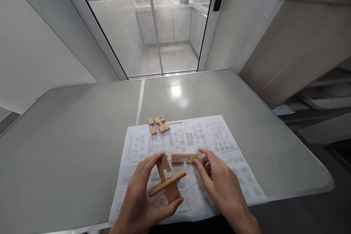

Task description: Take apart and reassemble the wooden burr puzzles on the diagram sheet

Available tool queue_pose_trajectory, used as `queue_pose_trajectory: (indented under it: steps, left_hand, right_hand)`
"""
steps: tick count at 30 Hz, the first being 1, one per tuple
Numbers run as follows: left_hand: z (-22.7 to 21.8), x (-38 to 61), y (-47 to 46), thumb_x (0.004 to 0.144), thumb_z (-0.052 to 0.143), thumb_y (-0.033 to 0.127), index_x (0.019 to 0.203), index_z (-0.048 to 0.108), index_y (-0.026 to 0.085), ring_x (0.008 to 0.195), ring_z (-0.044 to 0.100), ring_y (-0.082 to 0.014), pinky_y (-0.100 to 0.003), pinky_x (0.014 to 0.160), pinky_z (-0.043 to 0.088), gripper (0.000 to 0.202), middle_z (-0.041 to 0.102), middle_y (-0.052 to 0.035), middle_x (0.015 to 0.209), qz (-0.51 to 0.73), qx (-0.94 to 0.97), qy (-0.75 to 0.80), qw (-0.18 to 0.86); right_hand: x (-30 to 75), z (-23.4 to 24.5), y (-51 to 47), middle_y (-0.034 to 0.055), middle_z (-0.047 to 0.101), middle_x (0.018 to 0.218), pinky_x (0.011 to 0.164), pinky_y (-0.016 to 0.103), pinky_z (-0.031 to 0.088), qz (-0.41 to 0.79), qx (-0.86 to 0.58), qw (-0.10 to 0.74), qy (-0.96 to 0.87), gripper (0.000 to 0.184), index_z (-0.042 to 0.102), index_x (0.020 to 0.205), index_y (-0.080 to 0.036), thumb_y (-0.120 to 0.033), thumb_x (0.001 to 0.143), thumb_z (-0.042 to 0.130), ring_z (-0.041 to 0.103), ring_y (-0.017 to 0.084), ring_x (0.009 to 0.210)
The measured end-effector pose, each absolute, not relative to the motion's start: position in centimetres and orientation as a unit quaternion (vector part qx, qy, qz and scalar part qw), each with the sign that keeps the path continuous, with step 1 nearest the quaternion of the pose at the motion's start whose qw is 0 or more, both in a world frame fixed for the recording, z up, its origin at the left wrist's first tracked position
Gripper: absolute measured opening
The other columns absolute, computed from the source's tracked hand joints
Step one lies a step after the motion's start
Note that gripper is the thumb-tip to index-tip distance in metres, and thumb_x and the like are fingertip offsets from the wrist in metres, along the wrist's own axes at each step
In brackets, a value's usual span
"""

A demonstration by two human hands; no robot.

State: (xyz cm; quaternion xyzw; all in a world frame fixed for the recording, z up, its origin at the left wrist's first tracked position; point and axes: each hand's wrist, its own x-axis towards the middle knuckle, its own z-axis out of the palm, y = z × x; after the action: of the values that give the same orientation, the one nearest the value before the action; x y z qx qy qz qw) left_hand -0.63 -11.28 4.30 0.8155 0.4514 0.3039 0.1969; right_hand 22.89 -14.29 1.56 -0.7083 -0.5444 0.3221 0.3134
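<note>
Two crossed wooden puzzle pieces are held in my left hand [145,190], with a finger at the top end and the thumb at the bottom end. One is a flat notched piece [172,191] with dark marks near its ends. A narrow-looking wooden bar [167,184] crosses it at a slant. My right hand [219,179] pinches the right end of another notched wooden puzzle piece [178,158] between thumb and forefinger. That piece has a rounded cutout in its near edge and is over the printed sheet. The other right-hand fingers are curled under.
Beneath both hands lies a large printed instruction sheet [142,142] covered in small diagrams. Several small wooden puzzle pieces [159,125] are grouped at its far left edge. The grey table [82,146] meets a glazed door [175,25]; a wooden shelf unit [296,47] stands at right.
</note>
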Motion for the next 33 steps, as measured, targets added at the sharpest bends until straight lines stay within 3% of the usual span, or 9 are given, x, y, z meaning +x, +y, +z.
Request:
queue_pose_trajectory:
  steps: [6,13,15,21,27,30,33]
  left_hand:
    - [4.8,0.1,-11.1,0.072,0.091,0.038,0.154,0.042,0.030,0.127,0.069,-0.0362,-0.050,0.102,0.063,0.096,0.067,-0.0123,0.141,0.299,0.810,0.442,0.245]
    - [4.7,-0.1,-11.1,0.070,0.091,0.049,0.156,0.044,0.032,0.130,0.068,-0.0403,-0.053,0.104,0.061,0.099,0.066,-0.0127,0.146,0.309,0.804,0.410,0.298]
    - [4.5,-0.4,-11.2,0.070,0.091,0.054,0.156,0.045,0.032,0.131,0.067,-0.0414,-0.055,0.107,0.059,0.100,0.066,-0.0130,0.147,0.307,0.807,0.403,0.305]
    - [3.9,-0.9,-11.4,0.076,0.086,0.051,0.158,0.044,0.032,0.134,0.063,-0.0428,-0.061,0.112,0.053,0.093,0.062,-0.0143,0.150,0.307,0.794,0.416,0.320]
    - [5.1,0.0,-11.3,0.080,0.081,0.068,0.156,0.048,0.036,0.122,0.067,-0.0361,-0.051,0.101,0.061,0.089,0.063,-0.0127,0.138,0.280,0.791,0.363,0.406]
    - [5.5,0.4,-11.5,0.088,0.081,0.048,0.156,0.048,0.039,0.109,0.071,-0.0281,-0.041,0.093,0.064,0.076,0.065,-0.0100,0.128,0.238,0.812,0.353,0.400]
    - [5.2,0.4,-11.6,0.102,0.056,0.014,0.150,0.055,0.040,0.094,0.071,-0.0209,-0.033,0.084,0.062,0.054,0.072,-0.0048,0.109,0.230,0.853,0.350,0.313]
  right_hand:
    - [22.8,3.8,-15.0,0.0086,0.072,0.120,0.078,0.032,0.057,0.466,-0.516,0.407,-0.592,0.024,0.066,0.124,-0.028,-0.043,0.109,0.055,0.070,0.023,0.096]
    - [22.5,4.3,-15.3,0.0028,0.071,0.086,0.067,0.030,0.050,0.441,-0.457,0.419,-0.649,0.015,0.067,0.105,-0.024,-0.027,0.109,0.053,0.064,0.019,0.072]
    - [22.7,4.5,-15.5,0.0030,0.069,0.083,0.065,0.031,0.048,0.436,-0.446,0.411,-0.665,0.017,0.067,0.103,-0.024,-0.028,0.109,0.052,0.063,0.019,0.070]
    - [22.8,5.1,-15.9,0.0037,0.067,0.079,0.062,0.032,0.044,0.453,-0.432,0.410,-0.663,0.022,0.070,0.099,-0.025,-0.035,0.110,0.053,0.060,0.020,0.067]
    - [22.6,4.7,-16.9,0.0042,0.067,0.081,0.071,0.033,0.048,0.536,-0.476,0.432,-0.547,0.029,0.071,0.092,-0.025,-0.048,0.106,0.059,0.061,0.021,0.075]
    - [22.7,4.3,-17.3,0.0040,0.064,0.081,0.071,0.032,0.047,0.619,-0.466,0.450,-0.443,0.036,0.072,0.095,-0.023,-0.056,0.105,0.059,0.059,0.020,0.075]
    - [22.9,3.9,-17.2,0.0014,0.058,0.073,0.065,0.029,0.044,0.694,-0.385,0.472,-0.382,0.041,0.069,0.095,-0.020,-0.058,0.106,0.057,0.053,0.016,0.067]
